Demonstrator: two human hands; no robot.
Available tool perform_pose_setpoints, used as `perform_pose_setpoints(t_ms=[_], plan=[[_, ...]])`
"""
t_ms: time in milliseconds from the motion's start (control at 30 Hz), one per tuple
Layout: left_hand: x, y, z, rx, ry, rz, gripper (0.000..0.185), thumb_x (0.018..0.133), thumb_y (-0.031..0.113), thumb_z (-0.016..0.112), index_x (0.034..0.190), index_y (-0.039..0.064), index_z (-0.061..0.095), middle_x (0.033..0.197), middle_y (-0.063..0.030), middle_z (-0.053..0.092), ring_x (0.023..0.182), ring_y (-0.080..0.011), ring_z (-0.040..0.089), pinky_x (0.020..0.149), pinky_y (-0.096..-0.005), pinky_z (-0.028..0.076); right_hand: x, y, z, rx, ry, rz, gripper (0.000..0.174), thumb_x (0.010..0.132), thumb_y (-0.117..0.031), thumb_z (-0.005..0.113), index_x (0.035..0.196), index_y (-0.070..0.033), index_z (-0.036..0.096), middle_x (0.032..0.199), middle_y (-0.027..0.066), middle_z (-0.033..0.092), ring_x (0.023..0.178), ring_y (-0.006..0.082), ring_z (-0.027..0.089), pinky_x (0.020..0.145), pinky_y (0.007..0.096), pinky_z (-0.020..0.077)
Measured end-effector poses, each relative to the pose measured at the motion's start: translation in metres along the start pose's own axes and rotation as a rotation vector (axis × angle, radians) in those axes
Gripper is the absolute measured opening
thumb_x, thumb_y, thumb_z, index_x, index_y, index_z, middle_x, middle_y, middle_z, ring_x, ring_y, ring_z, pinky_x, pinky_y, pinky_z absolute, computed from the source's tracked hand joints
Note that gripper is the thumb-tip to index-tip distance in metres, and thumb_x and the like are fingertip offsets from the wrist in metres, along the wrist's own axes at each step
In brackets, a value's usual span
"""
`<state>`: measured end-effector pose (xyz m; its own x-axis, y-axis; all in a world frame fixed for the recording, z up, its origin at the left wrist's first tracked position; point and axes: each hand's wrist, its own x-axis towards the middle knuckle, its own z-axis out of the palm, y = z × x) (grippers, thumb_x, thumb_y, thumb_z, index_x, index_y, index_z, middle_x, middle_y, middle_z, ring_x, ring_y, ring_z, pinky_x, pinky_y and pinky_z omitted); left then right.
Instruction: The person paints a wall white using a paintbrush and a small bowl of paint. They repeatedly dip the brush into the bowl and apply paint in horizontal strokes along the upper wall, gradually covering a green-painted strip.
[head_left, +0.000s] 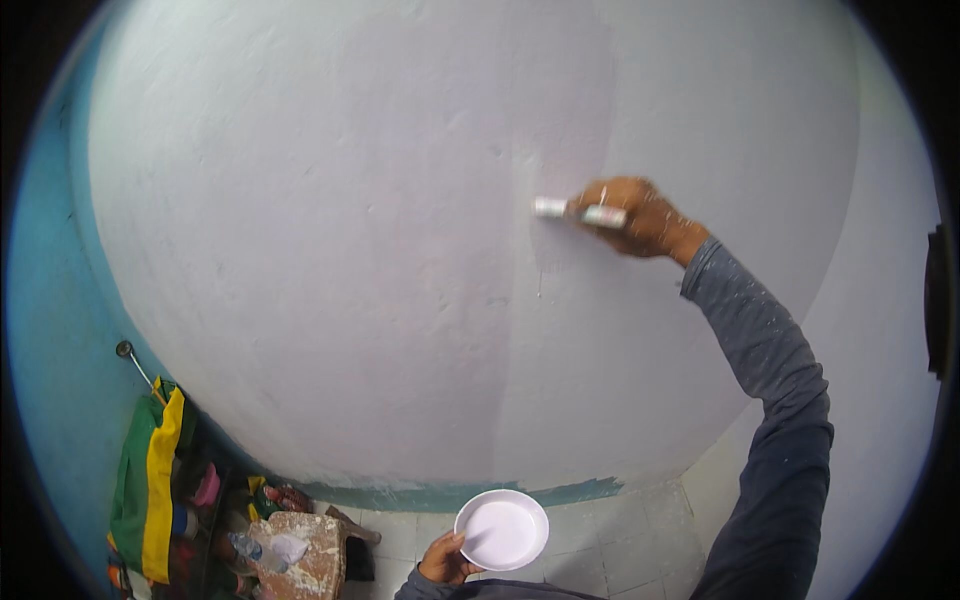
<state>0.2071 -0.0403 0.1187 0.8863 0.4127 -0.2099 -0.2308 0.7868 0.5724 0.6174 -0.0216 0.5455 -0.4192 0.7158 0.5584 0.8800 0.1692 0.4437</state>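
My right hand (637, 217), spotted with paint, grips a paintbrush (604, 217) by its handle. Its bristles lie against or very close to the wall (420, 247), and the brush is slightly blurred. Around it spreads a pale lilac coat, with a lighter strip just left of the bristles and a thin drip below. Low in the view, my left hand (445, 561) holds a round white bowl (502, 530) by its rim, thumb on the near-left edge. Pale lilac paint covers the bowl's bottom.
A paint-stained stool (311, 555) at lower left carries a plastic bottle (256, 551) and a crumpled white piece. Beside it, a green and yellow cloth (150, 480) hangs over a dark rack. Blue wall (45, 285) borders the left; grey floor tiles (622, 536) lie below.
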Motion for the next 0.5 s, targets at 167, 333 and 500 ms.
perform_pose_setpoints(t_ms=[167,333,500], plan=[[0.0,-0.004,0.0,0.029,-0.02,-0.036,0.074,0.095,0.037,0.06,0.151,0.001,0.029,0.147,-0.0212,0.041,0.135,-0.0384,0.046,0.105,-0.0574,0.047,0.01,0.022,-0.019,-0.304,0.423,-0.077,0.029,0.079,-0.008,0.074,0.107,-0.015,0.071,0.101,0.0044,0.071,0.079,0.0234,0.07,0.07,0.0335,0.0587],[-0.003,-0.006,-0.002,0.04,-0.002,-0.021,0.074,0.094,0.037,0.061,0.15,0.0,0.03,0.146,-0.0209,0.043,0.134,-0.0383,0.048,0.105,-0.0569,0.047,-0.02,-0.033,0.025,-0.289,0.09,-0.31,0.022,0.082,-0.014,0.071,0.103,-0.019,0.07,0.093,0.0043,0.068,0.091,0.0225,0.069,0.081,0.0363,0.0578],[-0.001,-0.005,-0.007,0.079,0.018,-0.037,0.075,0.093,0.037,0.062,0.15,0.0,0.031,0.145,-0.0209,0.044,0.132,-0.0382,0.049,0.104,-0.0564,0.048,-0.016,-0.027,0.024,0.152,-0.009,-0.095,0.023,0.079,-0.014,0.079,0.1,-0.017,0.07,0.095,0.0031,0.072,0.084,0.0223,0.071,0.076,0.0378,0.059]])
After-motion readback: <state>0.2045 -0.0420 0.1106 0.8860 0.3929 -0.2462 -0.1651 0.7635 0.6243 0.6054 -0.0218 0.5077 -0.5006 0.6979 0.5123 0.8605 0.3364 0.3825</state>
